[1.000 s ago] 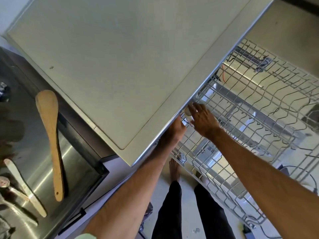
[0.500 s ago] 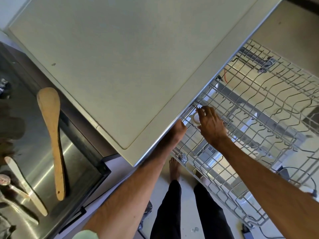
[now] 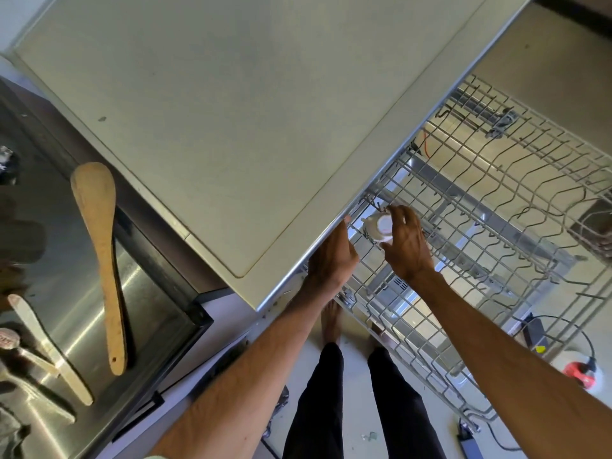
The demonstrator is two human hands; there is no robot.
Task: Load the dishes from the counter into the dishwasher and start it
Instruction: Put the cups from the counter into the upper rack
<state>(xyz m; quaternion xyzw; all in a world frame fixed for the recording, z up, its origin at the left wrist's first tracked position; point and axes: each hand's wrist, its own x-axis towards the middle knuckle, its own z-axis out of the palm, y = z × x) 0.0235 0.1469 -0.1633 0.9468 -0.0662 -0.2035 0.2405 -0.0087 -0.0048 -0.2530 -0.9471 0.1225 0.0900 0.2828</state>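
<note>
Right hand (image 3: 405,246) is curled round a small white cup (image 3: 381,226), held over the corner of the wire rack (image 3: 496,200) just beside the counter (image 3: 231,111) edge, round end turned upward, axis roughly upright. Left hand (image 3: 334,256) is set nearer the counter, against the rack's side; its grip cannot be told.

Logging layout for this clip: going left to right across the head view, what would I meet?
Pale spatula → wooden spatula → left hand → white cup → right hand holding it → red object on the floor.
</note>
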